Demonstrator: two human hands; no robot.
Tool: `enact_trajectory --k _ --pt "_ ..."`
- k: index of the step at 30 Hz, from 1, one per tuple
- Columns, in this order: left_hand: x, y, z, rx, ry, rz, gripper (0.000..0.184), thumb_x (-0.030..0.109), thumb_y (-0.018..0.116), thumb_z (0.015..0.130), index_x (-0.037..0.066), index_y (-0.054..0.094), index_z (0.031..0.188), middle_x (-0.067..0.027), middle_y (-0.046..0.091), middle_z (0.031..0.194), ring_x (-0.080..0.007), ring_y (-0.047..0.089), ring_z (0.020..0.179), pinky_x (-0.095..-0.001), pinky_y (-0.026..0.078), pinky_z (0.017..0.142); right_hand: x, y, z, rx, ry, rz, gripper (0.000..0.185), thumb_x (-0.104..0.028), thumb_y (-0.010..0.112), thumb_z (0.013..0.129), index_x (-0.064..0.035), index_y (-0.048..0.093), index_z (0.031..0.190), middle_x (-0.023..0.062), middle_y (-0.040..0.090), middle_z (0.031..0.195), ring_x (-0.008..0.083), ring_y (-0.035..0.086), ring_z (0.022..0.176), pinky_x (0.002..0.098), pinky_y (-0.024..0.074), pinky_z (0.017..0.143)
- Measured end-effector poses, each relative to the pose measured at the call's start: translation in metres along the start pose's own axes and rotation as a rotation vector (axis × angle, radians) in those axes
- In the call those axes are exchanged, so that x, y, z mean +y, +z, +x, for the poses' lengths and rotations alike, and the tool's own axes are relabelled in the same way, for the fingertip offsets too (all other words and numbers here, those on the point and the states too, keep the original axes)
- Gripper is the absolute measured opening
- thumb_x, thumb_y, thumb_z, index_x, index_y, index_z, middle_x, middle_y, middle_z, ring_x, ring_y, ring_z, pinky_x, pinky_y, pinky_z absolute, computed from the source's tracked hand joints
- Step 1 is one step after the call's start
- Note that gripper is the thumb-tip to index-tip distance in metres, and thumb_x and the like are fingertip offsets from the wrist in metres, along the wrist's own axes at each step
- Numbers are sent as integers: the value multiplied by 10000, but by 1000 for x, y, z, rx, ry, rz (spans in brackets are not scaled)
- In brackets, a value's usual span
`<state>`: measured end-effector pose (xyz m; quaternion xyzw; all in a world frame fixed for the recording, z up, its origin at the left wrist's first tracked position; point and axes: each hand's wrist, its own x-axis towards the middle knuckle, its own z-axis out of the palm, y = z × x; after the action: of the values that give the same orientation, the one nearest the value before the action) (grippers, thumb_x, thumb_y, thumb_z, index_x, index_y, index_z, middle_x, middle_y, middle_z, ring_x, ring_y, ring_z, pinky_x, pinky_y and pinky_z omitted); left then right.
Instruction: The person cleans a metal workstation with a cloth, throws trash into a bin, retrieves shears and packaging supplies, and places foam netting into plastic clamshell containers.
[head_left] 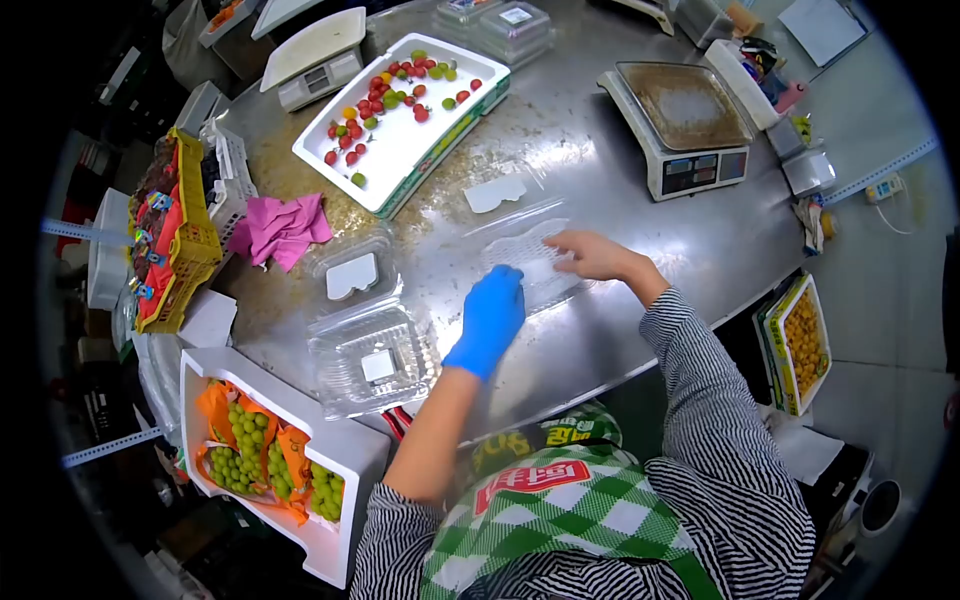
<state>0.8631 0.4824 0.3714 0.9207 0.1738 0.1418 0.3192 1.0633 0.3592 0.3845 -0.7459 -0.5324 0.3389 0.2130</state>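
My left hand (489, 318), in a blue glove, reaches over the steel table at the near edge of a clear plastic container (525, 255). Its fingers are bent together at the container; what they pinch is too small to make out. My right hand (592, 256), bare, is at the container's right side with fingers partly spread and bent over it. A white liner with a wavy edge lies in the container. Left of my gloved hand sit two more open clear containers, one with a white pad (351, 277), the nearer one with a small white square (378, 366).
A white tray of small tomatoes (440, 118) lies behind. Scales stand at the back left (320, 80) and right (690, 110). A pink cloth (283, 230) is at left. A white box of green grapes (365, 460) stands front left, a box of yellow fruit (804, 340) at right.
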Motion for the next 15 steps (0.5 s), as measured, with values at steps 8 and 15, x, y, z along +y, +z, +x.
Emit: enact_trajectory --k 8,15 --pt "-26 44 47 -354 -106 385 566 200 725 718 81 508 1227 -137 530 1146 -333 551 1009 -461 488 769 9 16 2 -340 -58 -16 296 -253 589 811 -21 650 983 193 665 909 350 632 868 425 486 785" --pt "-20 75 40 -157 -155 574 676 269 721 734 70 440 1316 -156 505 1192 -306 553 994 -427 478 733 38 36 13 -227 -196 79 230 -200 534 844 -64 661 980 172 618 891 354 594 863 424 467 792"
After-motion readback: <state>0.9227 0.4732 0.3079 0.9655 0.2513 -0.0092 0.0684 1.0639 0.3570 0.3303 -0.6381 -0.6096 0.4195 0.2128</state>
